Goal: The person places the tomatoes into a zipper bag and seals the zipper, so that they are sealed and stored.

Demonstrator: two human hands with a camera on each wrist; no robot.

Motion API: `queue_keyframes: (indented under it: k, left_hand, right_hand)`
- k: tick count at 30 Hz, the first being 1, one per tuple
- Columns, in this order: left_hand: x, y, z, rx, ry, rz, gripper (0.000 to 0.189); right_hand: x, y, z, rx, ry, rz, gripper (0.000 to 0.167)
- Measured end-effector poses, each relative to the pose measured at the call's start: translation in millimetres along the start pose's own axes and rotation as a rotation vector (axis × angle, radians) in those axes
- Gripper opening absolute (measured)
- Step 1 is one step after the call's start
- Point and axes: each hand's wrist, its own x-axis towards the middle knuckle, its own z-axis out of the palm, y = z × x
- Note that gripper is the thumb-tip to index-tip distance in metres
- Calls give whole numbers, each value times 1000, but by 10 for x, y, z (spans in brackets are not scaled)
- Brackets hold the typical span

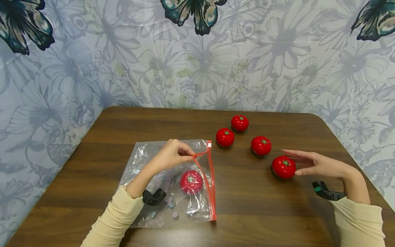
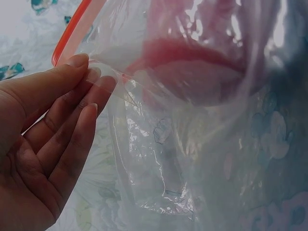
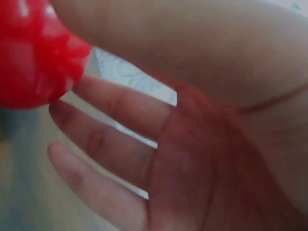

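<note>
1. Left hand (image 1: 172, 156): a thumb-and-fingertip pinch is closed on the mouth edge of the clear zip bag (image 1: 185, 221), by which one side of the opening is raised.
2. Right hand (image 1: 321, 166): the fingers are extended and spread apart, with the nearest tomato (image 1: 283, 167) placed just at the thumb and fingertips; no grip is formed, and whether contact is made cannot be told.
3. Container: the bag is laid flat on the brown table (image 1: 253, 212), its mouth, edged by an orange zip strip (image 1: 212, 187), being turned toward the loose tomatoes. A white tab (image 1: 209, 144) is seen at the strip's far end.
4. Contents: one red tomato with a green star-shaped top, the bagged tomato (image 1: 191, 182), is seen through the plastic near the mouth.
5. Loose tomatoes: besides the nearest one, a middle tomato (image 1: 261, 145), a left tomato (image 1: 225, 137) and a far tomato (image 1: 239, 123) are set apart on the table, beyond the bag's mouth.
6. Markings: purple printing (image 1: 165, 180) is borne by the bag; pale letter-like marks (image 2: 284, 215) in the left wrist view cannot be read.
</note>
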Motion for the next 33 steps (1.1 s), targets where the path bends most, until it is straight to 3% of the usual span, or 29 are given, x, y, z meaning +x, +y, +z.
queue_keyframes:
  k: [14,20,33]
  left_hand:
    - [5,8,-3,18,0,10,5]
    - [12,-1,-4,16,-1,14,5]
    - [5,2,-16,17,-4,19,5]
  right_hand:
    - [71,290,35,126,-21,-10,64]
    - [81,315,43,171,-13,-20,63]
    - [233,271,159,156,-25,-35,63]
